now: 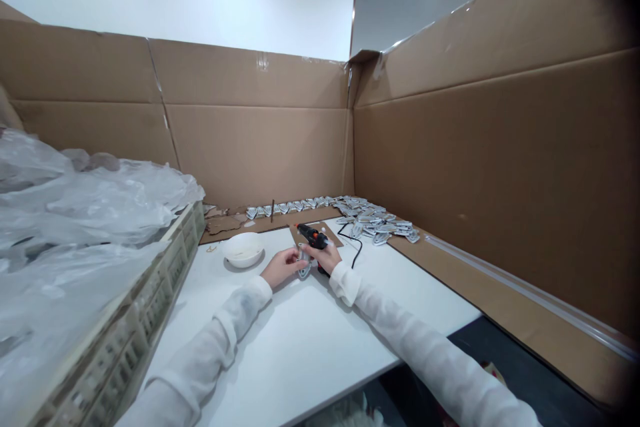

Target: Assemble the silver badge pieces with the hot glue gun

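Above the white tabletop (pixel 300 347), my two hands come together. My left hand (pixel 283 267) is closed, pinching a small grey-and-white flat piece (pixel 304 272) by its edge; the piece's exact kind is too small to tell. My right hand (pixel 326 257) is wrapped round the handle of a black glue gun (pixel 313 236) with an orange tip, which points away to the upper left. The thumb and fingertips of that hand reach to the top of the small piece. Most of the gun's handle is hidden by the hand.
A white bowl (pixel 244 251) stands left of my hands. Behind them lies a brown board (pixel 330 235), with a black cord (pixel 358 250) at right. Several similar pieces are piled (pixel 375 219) and lined up at the back. A plastic-filled crate (pixel 150 300) stands left; cardboard walls (pixel 260 147) enclose the table.
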Tool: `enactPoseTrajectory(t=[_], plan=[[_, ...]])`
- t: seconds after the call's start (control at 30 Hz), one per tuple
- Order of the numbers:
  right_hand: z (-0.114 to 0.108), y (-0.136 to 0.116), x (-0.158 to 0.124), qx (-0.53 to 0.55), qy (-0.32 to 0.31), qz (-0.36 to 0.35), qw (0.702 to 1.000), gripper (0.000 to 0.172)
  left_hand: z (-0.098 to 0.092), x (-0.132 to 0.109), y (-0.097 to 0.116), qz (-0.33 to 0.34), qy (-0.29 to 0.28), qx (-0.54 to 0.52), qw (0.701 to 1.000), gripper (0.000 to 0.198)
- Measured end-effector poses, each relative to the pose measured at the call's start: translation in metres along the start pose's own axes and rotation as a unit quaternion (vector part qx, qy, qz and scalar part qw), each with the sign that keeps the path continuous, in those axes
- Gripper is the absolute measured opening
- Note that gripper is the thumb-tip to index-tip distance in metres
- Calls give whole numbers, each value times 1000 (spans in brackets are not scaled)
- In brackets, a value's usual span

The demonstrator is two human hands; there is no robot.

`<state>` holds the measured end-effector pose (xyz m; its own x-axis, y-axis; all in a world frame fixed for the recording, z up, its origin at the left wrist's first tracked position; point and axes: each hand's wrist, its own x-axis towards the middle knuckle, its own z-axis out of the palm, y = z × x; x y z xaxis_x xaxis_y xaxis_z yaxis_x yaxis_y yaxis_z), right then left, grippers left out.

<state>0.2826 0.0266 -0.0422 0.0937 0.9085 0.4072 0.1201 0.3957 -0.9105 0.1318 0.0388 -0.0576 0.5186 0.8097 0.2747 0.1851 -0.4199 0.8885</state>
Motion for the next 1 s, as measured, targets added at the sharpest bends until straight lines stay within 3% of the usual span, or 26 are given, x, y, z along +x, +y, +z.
enactPoseTrajectory(t=[0.23,0.43,0.5,0.63,0.77,1.0], plan=[[2,3,-2,-28,-2,-52,998,29,-1,0,5,-31,-3,-58,998,45],[5,-11,-8,-4,18,31,999,29,-7,3,-3,-70,146,-181,970,40],[5,-16,-9,-24,13,68,997,31,-9,4,-4,-80,172,-224,956,38],[3,-21,-11,-90,-1,112,990,37,-7,4,0,-100,178,-268,941,29],[2,-22,-13,-112,-2,102,988,42,-6,3,4,-111,176,-258,943,21],[2,-23,-14,-130,9,105,986,42,-6,3,4,-118,156,-239,951,27]])
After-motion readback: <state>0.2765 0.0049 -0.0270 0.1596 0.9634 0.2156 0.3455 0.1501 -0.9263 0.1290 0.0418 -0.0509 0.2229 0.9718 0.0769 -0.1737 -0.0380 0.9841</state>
